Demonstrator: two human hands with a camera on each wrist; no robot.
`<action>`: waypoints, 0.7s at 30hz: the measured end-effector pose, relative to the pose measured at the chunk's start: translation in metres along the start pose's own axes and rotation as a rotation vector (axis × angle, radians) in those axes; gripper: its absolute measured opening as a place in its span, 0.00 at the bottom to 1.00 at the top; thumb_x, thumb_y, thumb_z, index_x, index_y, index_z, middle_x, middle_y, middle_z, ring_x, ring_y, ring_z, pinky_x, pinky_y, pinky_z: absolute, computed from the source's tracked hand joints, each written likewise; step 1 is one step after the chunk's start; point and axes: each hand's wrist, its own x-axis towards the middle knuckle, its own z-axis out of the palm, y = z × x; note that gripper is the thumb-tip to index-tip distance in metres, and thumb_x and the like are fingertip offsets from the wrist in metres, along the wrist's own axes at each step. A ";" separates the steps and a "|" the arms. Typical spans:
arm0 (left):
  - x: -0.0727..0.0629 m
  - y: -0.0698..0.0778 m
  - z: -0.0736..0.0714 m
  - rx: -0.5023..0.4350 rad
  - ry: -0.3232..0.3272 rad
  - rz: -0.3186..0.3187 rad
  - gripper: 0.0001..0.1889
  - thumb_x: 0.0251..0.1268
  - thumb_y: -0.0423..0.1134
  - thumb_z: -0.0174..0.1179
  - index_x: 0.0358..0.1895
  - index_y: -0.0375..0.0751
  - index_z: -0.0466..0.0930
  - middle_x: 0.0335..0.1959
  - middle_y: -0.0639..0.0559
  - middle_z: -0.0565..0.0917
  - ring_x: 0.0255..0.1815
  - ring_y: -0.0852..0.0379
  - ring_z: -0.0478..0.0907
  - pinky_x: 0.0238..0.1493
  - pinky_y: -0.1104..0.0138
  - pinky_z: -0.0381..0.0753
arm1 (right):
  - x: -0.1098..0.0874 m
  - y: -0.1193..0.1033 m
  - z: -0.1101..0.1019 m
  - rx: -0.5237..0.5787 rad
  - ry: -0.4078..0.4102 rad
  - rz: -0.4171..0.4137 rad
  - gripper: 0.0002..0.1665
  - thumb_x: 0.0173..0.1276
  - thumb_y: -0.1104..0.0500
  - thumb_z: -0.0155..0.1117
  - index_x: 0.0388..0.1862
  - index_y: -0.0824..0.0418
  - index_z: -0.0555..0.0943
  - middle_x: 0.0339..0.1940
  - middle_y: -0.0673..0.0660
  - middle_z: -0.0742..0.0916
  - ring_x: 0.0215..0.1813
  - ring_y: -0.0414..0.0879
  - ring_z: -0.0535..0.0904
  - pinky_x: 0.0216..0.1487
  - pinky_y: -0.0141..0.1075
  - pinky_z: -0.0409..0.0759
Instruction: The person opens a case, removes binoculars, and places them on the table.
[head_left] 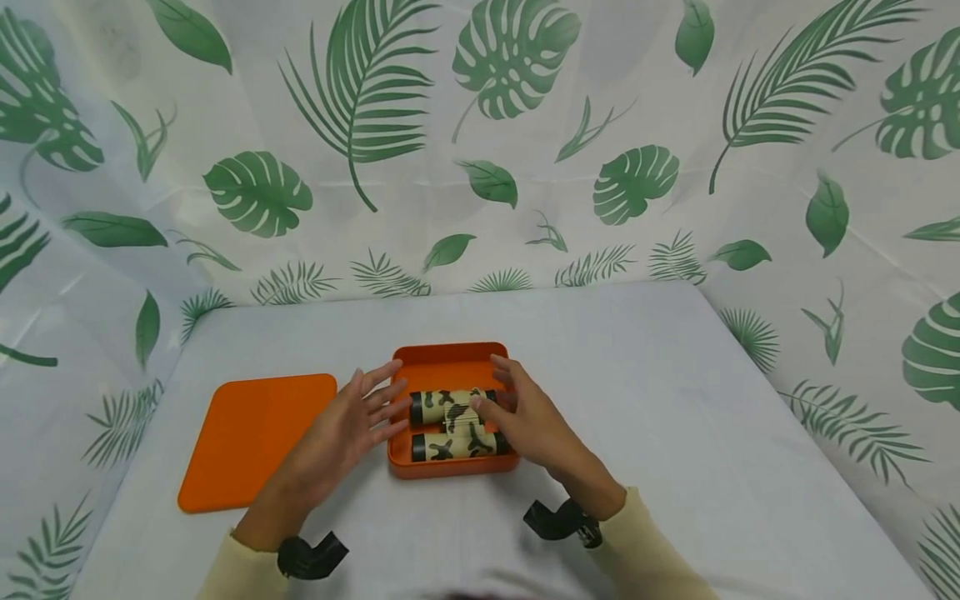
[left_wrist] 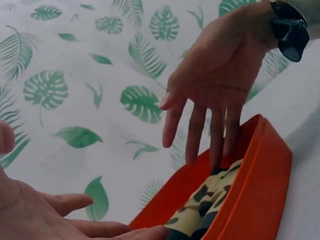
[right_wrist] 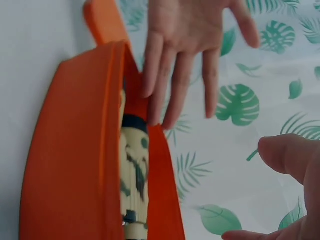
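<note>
Camouflage-patterned binoculars (head_left: 459, 421) with black ends lie inside an orange box (head_left: 450, 471) on the white table. My left hand (head_left: 352, 421) is at the box's left side, fingers spread and fairly straight, the tips over the rim. On the opposite side, my right hand (head_left: 536, 412) reaches over the right wall, fingers extended and thumb above the binoculars. In the right wrist view the binoculars (right_wrist: 134, 165) sit low between the box walls, with the left hand's fingers (right_wrist: 181, 82) pointing down at the far end. Neither hand grips anything.
An orange lid (head_left: 258, 442) lies flat on the table (head_left: 637, 375) to the left of the box. A white cloth (head_left: 540, 167) with green leaf prints hangs behind and along both sides of the table. A black strap (head_left: 311, 557) circles each wrist.
</note>
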 end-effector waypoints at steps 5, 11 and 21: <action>0.001 0.002 0.000 -0.111 -0.026 -0.026 0.42 0.85 0.69 0.27 0.89 0.48 0.39 0.90 0.40 0.41 0.90 0.34 0.42 0.85 0.39 0.53 | -0.002 -0.004 -0.004 0.068 -0.036 0.052 0.49 0.79 0.37 0.62 0.89 0.48 0.52 0.87 0.61 0.64 0.83 0.65 0.66 0.79 0.67 0.67; 0.002 0.001 0.001 -0.188 -0.075 -0.053 0.42 0.86 0.68 0.27 0.89 0.47 0.37 0.90 0.39 0.34 0.90 0.33 0.34 0.85 0.34 0.45 | -0.001 -0.005 -0.006 0.179 -0.074 0.104 0.46 0.82 0.42 0.59 0.89 0.52 0.51 0.88 0.61 0.61 0.86 0.64 0.60 0.82 0.64 0.64; 0.006 0.001 0.017 -0.134 -0.020 -0.139 0.42 0.85 0.68 0.36 0.89 0.53 0.35 0.90 0.41 0.30 0.90 0.32 0.30 0.84 0.31 0.45 | 0.000 -0.007 -0.001 0.165 -0.082 0.160 0.51 0.80 0.40 0.61 0.90 0.53 0.48 0.89 0.61 0.59 0.89 0.63 0.53 0.85 0.68 0.53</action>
